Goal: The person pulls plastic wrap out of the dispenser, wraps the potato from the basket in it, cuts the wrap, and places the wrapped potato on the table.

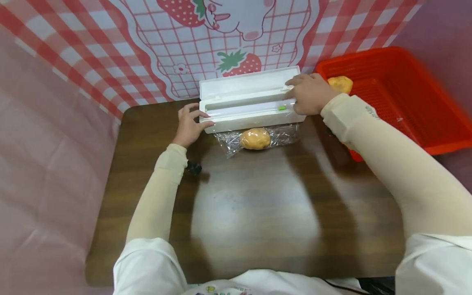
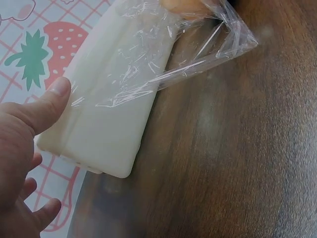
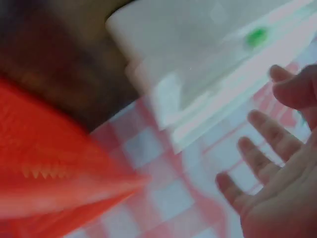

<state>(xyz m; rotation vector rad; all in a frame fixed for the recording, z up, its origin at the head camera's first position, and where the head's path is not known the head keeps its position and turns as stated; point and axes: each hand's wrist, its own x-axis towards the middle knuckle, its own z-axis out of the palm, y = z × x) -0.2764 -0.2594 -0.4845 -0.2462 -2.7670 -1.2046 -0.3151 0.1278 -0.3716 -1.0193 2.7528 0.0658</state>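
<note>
A long white cling film dispenser [image 1: 254, 121] lies near the wall, its lid [image 1: 250, 84] raised and a green slider [image 1: 282, 107] inside. My left hand [image 1: 188, 125] is at its left end. In the left wrist view the thumb [image 2: 59, 89] rests along the dispenser's edge, the other fingers loosely bent past the end. My right hand [image 1: 309, 94] is at the right end by the lid; in the blurred right wrist view its fingers [image 3: 267, 129] are spread and hold nothing. Before the dispenser, a yellow-brown bun-like lump [image 1: 254, 138] overlaps clear film [image 1: 228, 141].
A red plastic basket [image 1: 391, 90] stands on the right, with another yellow lump [image 1: 341, 84] at its near-left corner. Behind the dispenser rises a checked cloth [image 1: 180, 49] with strawberry prints. The brown wooden table [image 1: 250, 213] stretches toward my body.
</note>
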